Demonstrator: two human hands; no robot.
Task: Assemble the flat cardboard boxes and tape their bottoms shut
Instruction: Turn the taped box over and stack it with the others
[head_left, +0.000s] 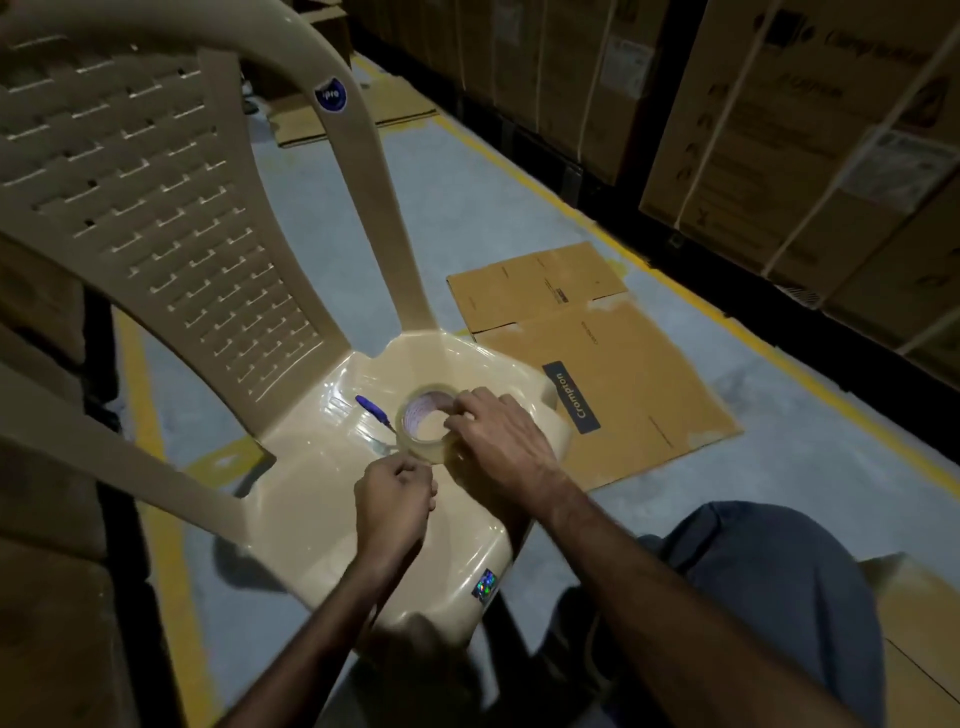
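One head-worn wide-angle view looks forward and down, close over a chair (311, 493) seat, with the floor (467, 208) beyond.

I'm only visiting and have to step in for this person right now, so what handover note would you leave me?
Left hand: fingers curled just below the tape roll, apparently pinching the tape's loose end; the end itself is too small to see.
Right hand: grips the roll, steadying it on the chair seat.
A blue pen lies on the seat beside the roll.
A flat cardboard box lies on the floor to the right of the chair.
Done: nothing visibly assembled.
Left: free a length of tape, fold the box up, tape its bottom.
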